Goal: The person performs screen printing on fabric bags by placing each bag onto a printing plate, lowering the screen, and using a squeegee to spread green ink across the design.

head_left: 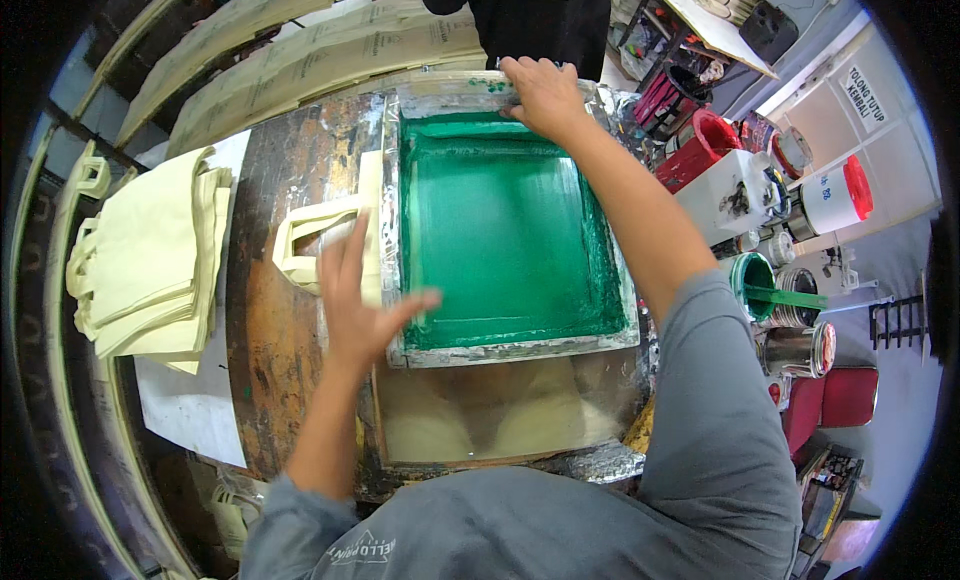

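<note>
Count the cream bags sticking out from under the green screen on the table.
1: a cream bag, handle out, at the left edge of the green screen. Others may be hidden beneath it.

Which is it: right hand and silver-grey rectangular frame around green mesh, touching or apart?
Touching. The head view shows the right hand curled over the far edge of the frame.

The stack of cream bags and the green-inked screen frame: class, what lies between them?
In the head view, left to right: white sheet, stained wooden tabletop, then a cream handle beside the screen frame, the left hand partly overlapping the handle.
</note>
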{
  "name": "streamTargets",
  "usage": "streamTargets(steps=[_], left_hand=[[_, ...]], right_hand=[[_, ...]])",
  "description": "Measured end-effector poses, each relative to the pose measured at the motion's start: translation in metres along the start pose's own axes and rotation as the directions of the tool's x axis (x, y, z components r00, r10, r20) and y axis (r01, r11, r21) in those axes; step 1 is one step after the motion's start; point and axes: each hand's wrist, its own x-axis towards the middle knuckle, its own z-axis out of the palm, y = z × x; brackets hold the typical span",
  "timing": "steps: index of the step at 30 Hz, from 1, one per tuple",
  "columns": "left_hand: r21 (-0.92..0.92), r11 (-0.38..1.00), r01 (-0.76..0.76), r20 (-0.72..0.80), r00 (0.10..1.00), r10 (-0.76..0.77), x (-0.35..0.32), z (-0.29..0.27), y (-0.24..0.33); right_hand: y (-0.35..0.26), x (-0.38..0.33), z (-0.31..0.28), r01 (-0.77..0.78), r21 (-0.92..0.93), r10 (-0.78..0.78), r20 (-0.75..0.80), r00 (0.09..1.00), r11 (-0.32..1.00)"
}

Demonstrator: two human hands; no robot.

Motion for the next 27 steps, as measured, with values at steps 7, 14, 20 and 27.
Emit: streamTargets(steps=[7, 14, 20, 27], left_hand=[[0.457, 0.828, -0.324, -0.007, 0.93, 0.368, 0.189, 0.107, -0.04], [0.416, 0.825, -0.382, 0.029, 0.913, 0.408, 0.125, 0.106, -0.029], [0.353, 0.86, -0.369, 0.124, 0.929, 0.347, 0.026, 0.06, 0.018], [0.216, 0.941, -0.259, 0.136, 0.963, 0.234, -0.02, 0.026, 0.042]], right_hand=[[-0.022, -0.013, 0.015, 0.041, 0.012, -0.041, 0.001, 0.999, 0.999], [-0.054, -0.103, -0.031, 0.051, 0.098, -0.052, 0.005, 0.999, 0.994], [-0.099, -0.198, -0.084, 0.043, 0.094, -0.051, 0.084, 0.995, 0.995], [-0.122, -0.238, -0.113, -0.008, 0.111, -0.004, 0.107, 0.994, 0.994]])
